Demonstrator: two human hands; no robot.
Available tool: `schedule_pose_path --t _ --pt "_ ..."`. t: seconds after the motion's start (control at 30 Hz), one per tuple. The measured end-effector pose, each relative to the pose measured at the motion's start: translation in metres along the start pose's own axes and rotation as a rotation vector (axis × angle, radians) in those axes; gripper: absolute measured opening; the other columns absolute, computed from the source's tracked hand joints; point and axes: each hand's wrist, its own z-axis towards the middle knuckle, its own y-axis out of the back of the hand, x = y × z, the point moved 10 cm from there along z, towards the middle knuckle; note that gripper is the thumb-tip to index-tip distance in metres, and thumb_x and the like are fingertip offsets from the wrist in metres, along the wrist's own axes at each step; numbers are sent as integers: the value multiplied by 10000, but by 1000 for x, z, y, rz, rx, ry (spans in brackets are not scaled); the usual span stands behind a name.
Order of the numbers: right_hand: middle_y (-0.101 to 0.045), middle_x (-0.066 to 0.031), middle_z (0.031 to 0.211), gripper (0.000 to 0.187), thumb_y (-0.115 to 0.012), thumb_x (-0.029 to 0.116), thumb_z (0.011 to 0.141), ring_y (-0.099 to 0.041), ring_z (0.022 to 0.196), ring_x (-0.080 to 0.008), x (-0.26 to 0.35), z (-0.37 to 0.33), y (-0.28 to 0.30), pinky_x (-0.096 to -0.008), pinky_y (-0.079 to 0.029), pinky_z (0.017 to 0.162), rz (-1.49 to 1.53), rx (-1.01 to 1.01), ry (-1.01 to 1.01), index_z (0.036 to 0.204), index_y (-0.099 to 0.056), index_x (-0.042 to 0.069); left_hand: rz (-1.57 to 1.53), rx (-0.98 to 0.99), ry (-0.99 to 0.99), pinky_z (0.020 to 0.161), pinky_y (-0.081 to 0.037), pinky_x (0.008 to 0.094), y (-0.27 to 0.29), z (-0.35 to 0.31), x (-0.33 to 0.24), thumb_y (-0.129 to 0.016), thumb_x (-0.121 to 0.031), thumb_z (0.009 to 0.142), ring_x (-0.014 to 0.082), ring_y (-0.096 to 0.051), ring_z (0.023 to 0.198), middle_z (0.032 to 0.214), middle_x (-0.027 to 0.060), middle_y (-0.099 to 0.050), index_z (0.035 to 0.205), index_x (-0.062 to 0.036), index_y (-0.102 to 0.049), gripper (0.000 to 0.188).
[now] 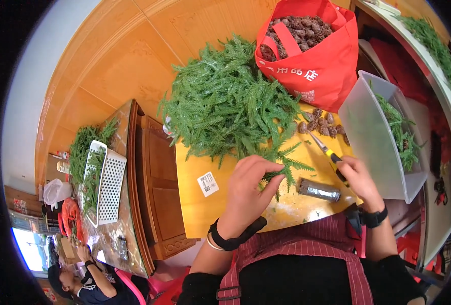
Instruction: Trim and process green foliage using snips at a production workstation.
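Observation:
My left hand [252, 190] is closed, pinching a green fir-like sprig [287, 172] between thumb and fingers above the yellow table. My right hand [358, 178] is wrapped round a yellow-and-black hand tool with pointed metal jaws [331, 155]; whether it is pliers or snips I cannot tell. The tool's tip points up and left, close to several loose pine cones [323, 124]. A dark cylinder with a shiny wrap [319, 190] lies between my hands. Beyond my left hand rises a big heap of green sprigs [230, 96].
A red bag [332, 71] full of pine cones stands at the back. At right is a translucent bin [375, 142] with greenery. A white label [208, 183] lies on the yellow table [195, 211]. Left, another table holds a white basket [112, 178]; a person [91, 277] sits beyond.

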Motion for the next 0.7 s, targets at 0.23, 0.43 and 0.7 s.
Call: schedule_pose_path --t 0.23,0.43,0.7 --pt "-614 -64 748 141 -535 117 846 -591 821 -143 75 -68 -37 -283 -457 757 580 469 258 842 -593 -11 -92 22 143 600 -426 268 -7 -1 10 -673 -3 664 202 -555 678 723 81 -571 805 -27 -611 156" --pt "-624 -80 833 220 -563 163 835 -562 824 -143 66 -57 -56 -277 -431 771 315 384 47 932 -578 -34 -96 -34 169 597 -424 261 -3 -3 8 -668 8 659 196 -553 669 715 84 -568 806 -17 -605 162" --pt "-553 -21 669 176 -632 189 796 -492 623 -82 81 -49 -54 -238 -397 570 155 271 286 842 -601 23 -125 -31 150 592 -420 262 -5 -3 1 -672 10 654 197 -552 662 711 82 -567 797 -17 -608 158"
